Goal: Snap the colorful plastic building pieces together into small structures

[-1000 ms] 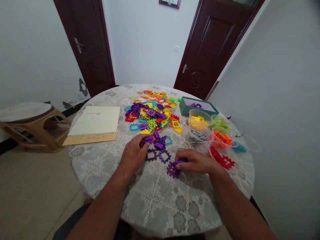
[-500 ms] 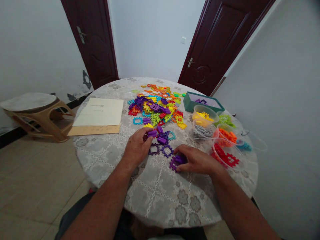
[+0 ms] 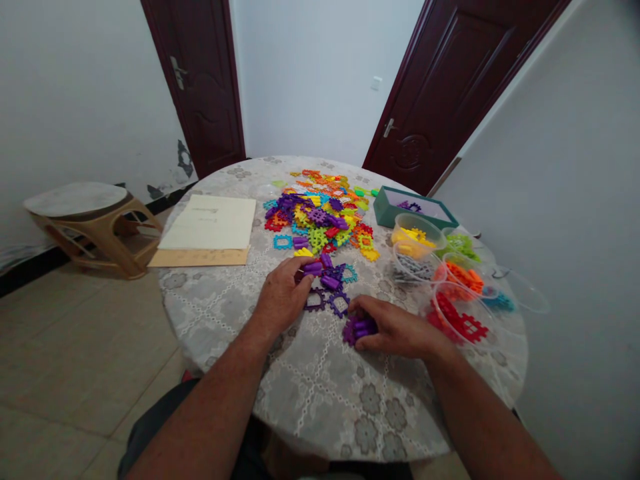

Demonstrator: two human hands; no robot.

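My left hand [image 3: 284,291] has its thumb and forefinger closed about a shiny purple plastic block [image 3: 313,269], by the near edge of the pile. Close to the front of the table, my right hand [image 3: 395,327] curls round several purple building pieces [image 3: 364,327], a toothed one among them; the palm hides part of these. Between the hands lie a dark purple square frame piece with toothed edges [image 3: 315,300] and a second purple toothed frame [image 3: 339,304]. A further purple block [image 3: 330,283] and a teal toothed frame [image 3: 351,273] rest just beyond them.
A mixed pile of coloured toothed pieces [image 3: 319,217] covers the table's middle. To the right stand a green box [image 3: 387,212] and clear tubs of yellow [image 3: 414,241], grey [image 3: 413,267], orange [image 3: 463,277] and red pieces [image 3: 457,320]. Paper sheets [image 3: 207,223] lie at left.
The whole view has shifted a little, so everything sits slightly further right. My right fingers have drawn the purple pieces closer into the hand. My left hand keeps its place at the block.
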